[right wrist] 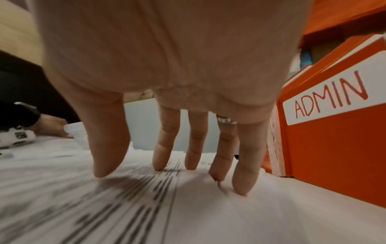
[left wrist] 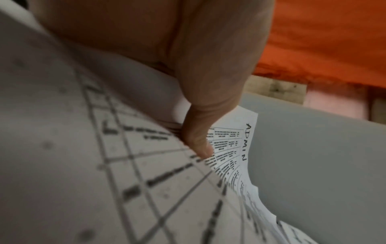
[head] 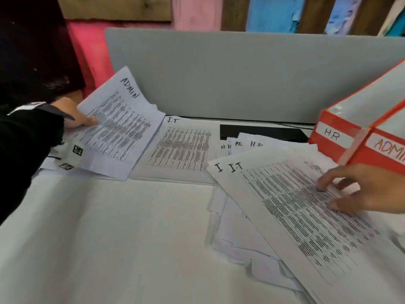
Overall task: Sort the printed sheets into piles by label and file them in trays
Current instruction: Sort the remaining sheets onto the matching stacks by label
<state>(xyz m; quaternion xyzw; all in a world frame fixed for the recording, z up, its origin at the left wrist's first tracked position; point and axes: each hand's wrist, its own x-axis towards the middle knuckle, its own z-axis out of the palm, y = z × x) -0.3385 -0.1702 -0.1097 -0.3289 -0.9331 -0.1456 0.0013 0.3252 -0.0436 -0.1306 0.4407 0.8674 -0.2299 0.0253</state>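
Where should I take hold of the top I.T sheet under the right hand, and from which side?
Probably at its near left corner, coming from the bare desk side. The top I.T sheet lies flat and askew on the loose pile, the right hand presses its far right part, and the orange ADMIN tray crowds that side; the left corner overhangs freely.

white desk [head: 109, 238] | grey partition [head: 219, 73] | behind — wood panels [head: 114, 7], perhaps coloured cloths [head: 274, 12]

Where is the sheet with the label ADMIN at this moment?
In the head view the ADMIN sheet is at the far left, lifted and held by the left hand, just left of the flat IT sheet.
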